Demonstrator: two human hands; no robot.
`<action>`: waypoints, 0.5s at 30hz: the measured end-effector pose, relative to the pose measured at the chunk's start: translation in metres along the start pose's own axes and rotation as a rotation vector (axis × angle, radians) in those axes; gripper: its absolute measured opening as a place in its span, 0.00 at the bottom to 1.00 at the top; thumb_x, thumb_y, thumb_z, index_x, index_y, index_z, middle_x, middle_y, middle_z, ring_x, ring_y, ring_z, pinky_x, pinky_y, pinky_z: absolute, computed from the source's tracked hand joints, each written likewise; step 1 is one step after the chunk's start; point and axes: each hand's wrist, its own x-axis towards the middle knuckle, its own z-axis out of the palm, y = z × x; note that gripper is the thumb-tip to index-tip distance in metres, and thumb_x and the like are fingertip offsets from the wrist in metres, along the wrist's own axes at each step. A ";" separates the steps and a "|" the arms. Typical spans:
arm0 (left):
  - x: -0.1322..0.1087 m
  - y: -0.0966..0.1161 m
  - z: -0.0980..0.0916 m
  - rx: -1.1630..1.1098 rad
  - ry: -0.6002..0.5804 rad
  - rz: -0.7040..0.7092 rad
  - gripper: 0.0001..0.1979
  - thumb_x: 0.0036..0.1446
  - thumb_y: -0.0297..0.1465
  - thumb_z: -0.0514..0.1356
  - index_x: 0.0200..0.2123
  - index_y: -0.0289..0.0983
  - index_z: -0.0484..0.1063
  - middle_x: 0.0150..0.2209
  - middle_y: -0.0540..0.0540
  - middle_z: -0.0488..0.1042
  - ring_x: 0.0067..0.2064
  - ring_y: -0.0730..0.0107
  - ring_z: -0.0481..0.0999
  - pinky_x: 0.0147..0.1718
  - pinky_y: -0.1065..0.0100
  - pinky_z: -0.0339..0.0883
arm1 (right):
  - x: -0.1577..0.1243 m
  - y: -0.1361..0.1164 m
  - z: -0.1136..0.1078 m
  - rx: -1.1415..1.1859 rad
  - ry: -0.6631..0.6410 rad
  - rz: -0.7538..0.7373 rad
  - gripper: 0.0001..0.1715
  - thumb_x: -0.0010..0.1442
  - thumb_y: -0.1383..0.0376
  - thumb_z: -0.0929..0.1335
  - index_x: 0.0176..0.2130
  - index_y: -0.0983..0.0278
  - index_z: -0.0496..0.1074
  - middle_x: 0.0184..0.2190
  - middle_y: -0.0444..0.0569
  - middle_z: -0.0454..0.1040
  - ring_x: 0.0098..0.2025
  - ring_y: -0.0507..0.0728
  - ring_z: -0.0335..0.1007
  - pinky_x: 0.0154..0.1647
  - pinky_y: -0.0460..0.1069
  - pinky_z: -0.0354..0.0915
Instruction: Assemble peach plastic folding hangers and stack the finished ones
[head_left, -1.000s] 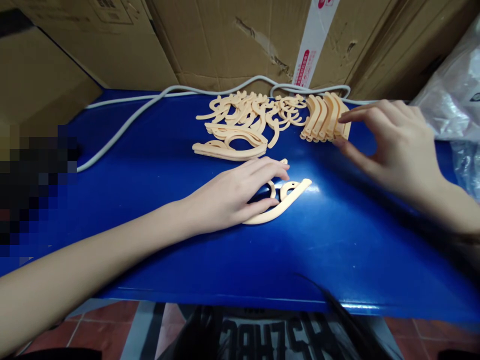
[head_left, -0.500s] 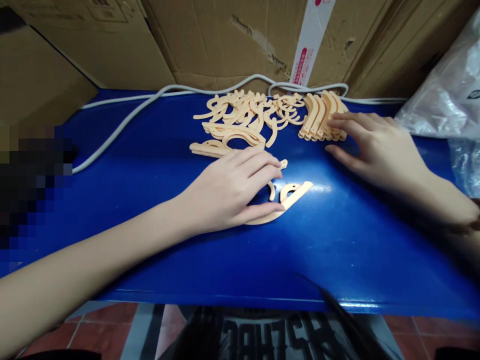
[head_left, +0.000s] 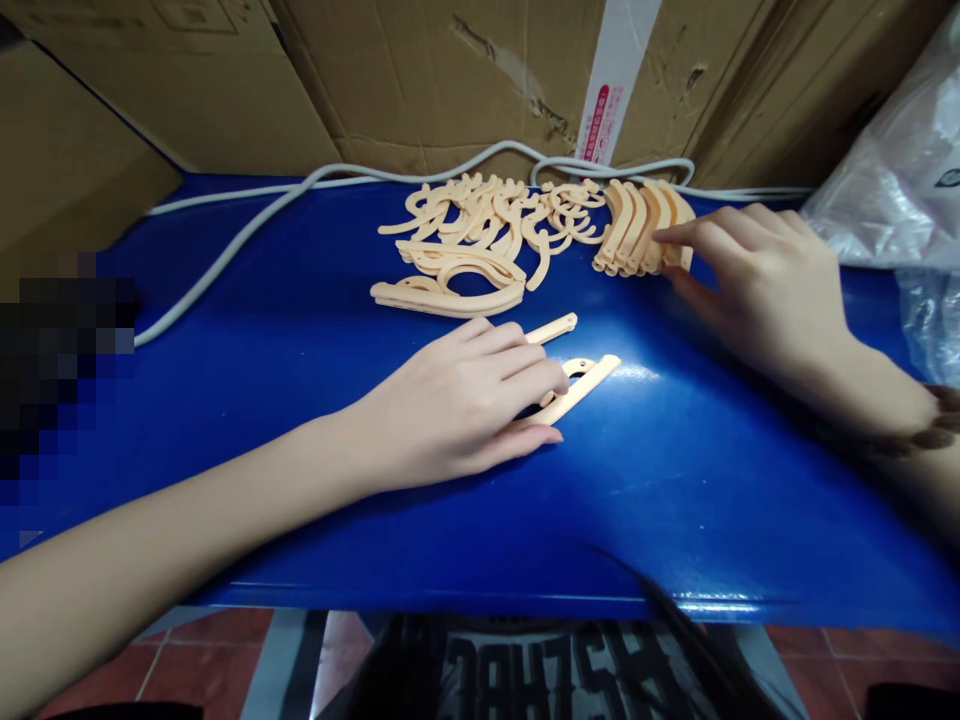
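Observation:
My left hand (head_left: 472, 405) lies low over the table, its thumb and fingers closed about a beige plastic folding hanger (head_left: 592, 385). The fingers cover much of that hanger. A second beige arm piece (head_left: 556, 327) sticks out beyond the knuckles. At the right, my right hand (head_left: 772, 280) has thumb and forefinger on the end of a row of curved beige hanger arms (head_left: 626, 225); its fingertips pinch at the rightmost one. Between the hands and the boxes, several folded hangers (head_left: 442, 298) lie stacked.
Loose beige hanger hooks (head_left: 480, 205) are heaped at the back of the blue table (head_left: 300, 380). A white cable (head_left: 247, 240) loops behind them. Cardboard boxes (head_left: 420, 90) wall off the back, and a clear plastic bag (head_left: 885, 180) bulges at the right.
My left forefinger has come down onto the folding hanger, and the hand has shifted slightly. My right thumb and forefinger have closed in on the end of the row of arms.

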 end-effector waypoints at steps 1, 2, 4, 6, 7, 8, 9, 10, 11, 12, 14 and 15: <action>-0.001 0.000 0.001 -0.030 0.005 -0.005 0.07 0.83 0.31 0.60 0.49 0.36 0.77 0.45 0.47 0.85 0.45 0.61 0.79 0.48 0.62 0.68 | 0.000 0.000 -0.001 -0.010 0.004 -0.008 0.23 0.85 0.57 0.60 0.65 0.60 0.76 0.54 0.58 0.85 0.54 0.64 0.80 0.50 0.60 0.69; -0.002 -0.001 0.002 -0.057 0.006 -0.014 0.05 0.83 0.30 0.60 0.51 0.37 0.76 0.45 0.48 0.85 0.46 0.63 0.79 0.48 0.63 0.68 | 0.001 0.001 -0.001 -0.016 0.007 -0.013 0.23 0.85 0.57 0.60 0.65 0.60 0.76 0.54 0.57 0.85 0.53 0.64 0.80 0.49 0.60 0.69; -0.004 -0.002 0.003 -0.106 0.012 -0.037 0.04 0.82 0.29 0.61 0.54 0.37 0.76 0.45 0.49 0.85 0.47 0.64 0.79 0.49 0.65 0.68 | 0.002 0.002 -0.004 -0.022 0.010 -0.015 0.23 0.86 0.57 0.59 0.65 0.59 0.77 0.54 0.56 0.85 0.53 0.63 0.80 0.50 0.60 0.69; -0.005 -0.004 0.004 -0.143 0.008 -0.062 0.06 0.81 0.28 0.62 0.56 0.38 0.76 0.45 0.50 0.84 0.47 0.65 0.79 0.48 0.66 0.68 | 0.003 0.002 -0.007 -0.023 0.011 -0.011 0.24 0.86 0.56 0.58 0.62 0.59 0.78 0.52 0.55 0.85 0.53 0.62 0.81 0.51 0.60 0.70; -0.006 -0.005 0.004 -0.157 0.004 -0.070 0.06 0.81 0.29 0.62 0.57 0.38 0.76 0.44 0.50 0.84 0.47 0.65 0.80 0.48 0.66 0.68 | 0.003 0.003 -0.009 -0.022 0.013 -0.006 0.24 0.87 0.55 0.58 0.61 0.59 0.78 0.51 0.55 0.85 0.53 0.62 0.81 0.52 0.60 0.70; -0.006 -0.006 0.004 -0.168 -0.001 -0.076 0.07 0.80 0.29 0.62 0.57 0.39 0.76 0.44 0.50 0.84 0.47 0.65 0.80 0.47 0.66 0.68 | 0.003 0.003 -0.011 -0.020 0.016 0.003 0.25 0.87 0.54 0.57 0.60 0.60 0.79 0.50 0.55 0.85 0.52 0.61 0.81 0.52 0.60 0.70; -0.006 -0.007 0.004 -0.174 -0.006 -0.082 0.07 0.80 0.29 0.62 0.57 0.39 0.76 0.43 0.50 0.84 0.47 0.65 0.80 0.47 0.66 0.68 | 0.003 0.003 -0.012 -0.021 0.018 0.010 0.27 0.87 0.53 0.57 0.58 0.60 0.80 0.49 0.54 0.85 0.51 0.61 0.80 0.53 0.60 0.70; -0.005 -0.007 0.004 -0.172 -0.013 -0.087 0.07 0.80 0.29 0.62 0.57 0.39 0.76 0.43 0.50 0.84 0.47 0.65 0.81 0.47 0.66 0.68 | 0.003 0.003 -0.013 -0.025 0.020 0.015 0.28 0.88 0.52 0.56 0.56 0.60 0.80 0.48 0.53 0.85 0.51 0.60 0.80 0.52 0.59 0.70; -0.005 -0.007 0.003 -0.161 -0.018 -0.091 0.07 0.80 0.30 0.62 0.57 0.40 0.77 0.44 0.49 0.84 0.47 0.65 0.81 0.47 0.66 0.68 | 0.002 0.004 -0.013 -0.030 0.020 0.016 0.30 0.88 0.52 0.55 0.54 0.60 0.80 0.48 0.53 0.85 0.50 0.60 0.80 0.51 0.59 0.70; -0.004 -0.006 0.002 -0.142 -0.024 -0.091 0.07 0.81 0.31 0.62 0.57 0.39 0.77 0.44 0.49 0.85 0.47 0.64 0.81 0.48 0.66 0.69 | 0.002 0.004 -0.013 -0.033 0.017 0.009 0.32 0.88 0.51 0.54 0.53 0.60 0.80 0.49 0.53 0.85 0.50 0.60 0.79 0.50 0.58 0.70; -0.001 -0.005 -0.002 -0.083 -0.041 -0.097 0.09 0.82 0.36 0.62 0.56 0.39 0.77 0.45 0.47 0.85 0.48 0.62 0.82 0.50 0.63 0.70 | 0.001 0.004 -0.011 -0.030 0.006 -0.018 0.33 0.88 0.52 0.52 0.54 0.61 0.80 0.50 0.53 0.85 0.49 0.60 0.79 0.47 0.57 0.68; -0.001 -0.004 -0.003 -0.044 -0.047 -0.107 0.12 0.82 0.40 0.62 0.57 0.38 0.78 0.47 0.46 0.86 0.50 0.60 0.82 0.52 0.62 0.70 | 0.001 0.005 -0.011 -0.029 0.001 -0.030 0.33 0.88 0.53 0.52 0.55 0.61 0.80 0.51 0.53 0.85 0.49 0.60 0.78 0.45 0.56 0.68</action>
